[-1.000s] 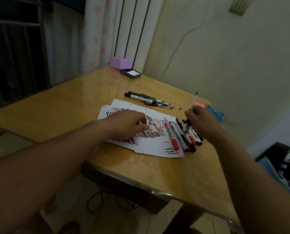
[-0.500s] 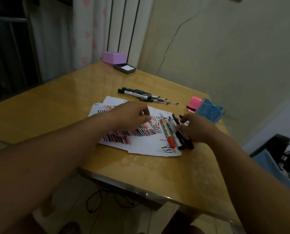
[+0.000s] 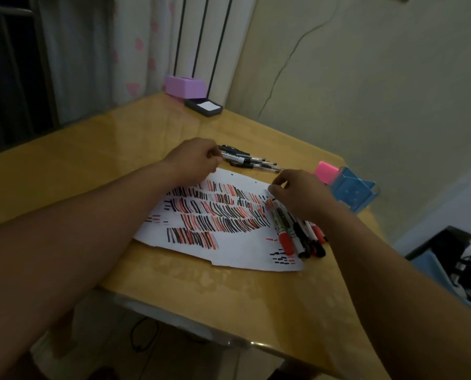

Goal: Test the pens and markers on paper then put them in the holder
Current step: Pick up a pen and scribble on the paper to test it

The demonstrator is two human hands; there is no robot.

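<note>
A white paper [image 3: 237,250] covered in red and black strokes lies on the wooden table [image 3: 91,165]. Several red and black markers [image 3: 291,234] lie on its right edge. A pile of thin black pens [image 3: 252,161] lies beyond the paper. My left hand [image 3: 193,160] is at the pens' left ends with its fingertips curled against them; whether it pinches one is hidden. My right hand [image 3: 300,198] hovers over the markers' far ends, fingers loosely curled, nothing visible in it. The blue and pink holder [image 3: 352,193] stands just right of that hand.
A purple box [image 3: 185,87] and a small dark tray [image 3: 204,106] sit at the table's far corner by the curtain. The table's near edge runs below the paper. A blue bin [image 3: 448,270] with dark items stands on the floor at right.
My left hand left the paper and reached forward to the pile of pens. My right hand, which held a pen by the holder a second ago, now hovers over the markers without it.
</note>
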